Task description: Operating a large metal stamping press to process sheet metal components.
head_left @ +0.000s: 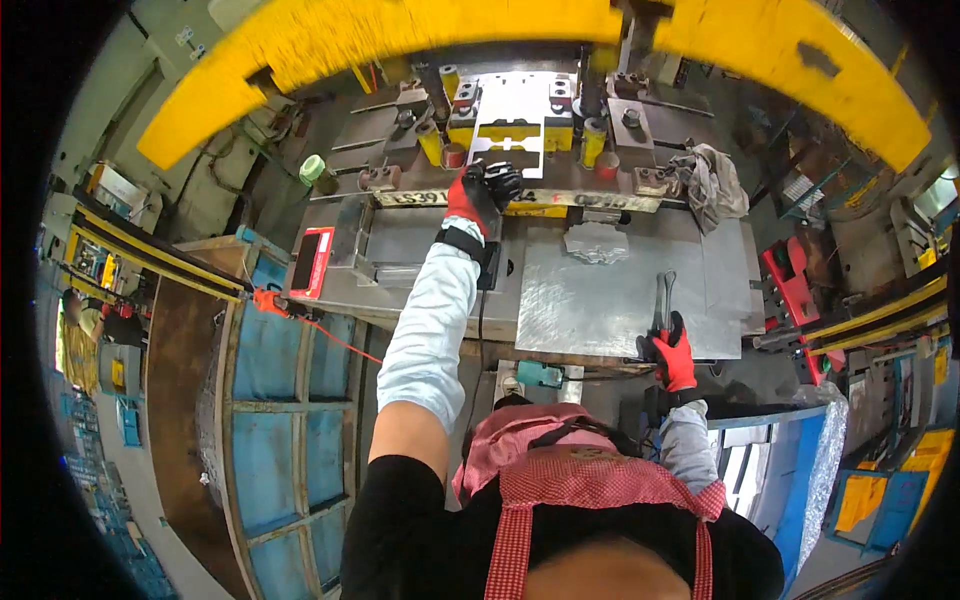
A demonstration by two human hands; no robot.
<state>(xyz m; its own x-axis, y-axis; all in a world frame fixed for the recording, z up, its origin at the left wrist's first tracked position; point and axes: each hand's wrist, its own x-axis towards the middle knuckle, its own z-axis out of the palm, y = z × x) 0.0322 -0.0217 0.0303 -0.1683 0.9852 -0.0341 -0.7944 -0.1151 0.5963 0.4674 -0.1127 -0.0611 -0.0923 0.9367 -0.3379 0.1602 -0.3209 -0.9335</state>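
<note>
My left hand, in a red and black glove, reaches far forward over the press bed. Its fingers are closed at the near left corner of a bright metal strip with cut-outs, which lies between the posts of the die. My right hand, gloved alike, is closed round a slim metal tool with two long arms, which look like tongs. That tool points away from me over a large flat metal sheet. A small stack of cut metal pieces rests on the sheet's far part.
A yellow press beam arches overhead. A grey rag hangs at the bed's right. To the left lie a red-framed panel and a blue rack. Yellow-black bars flank the sides. A teal device sits below the table edge.
</note>
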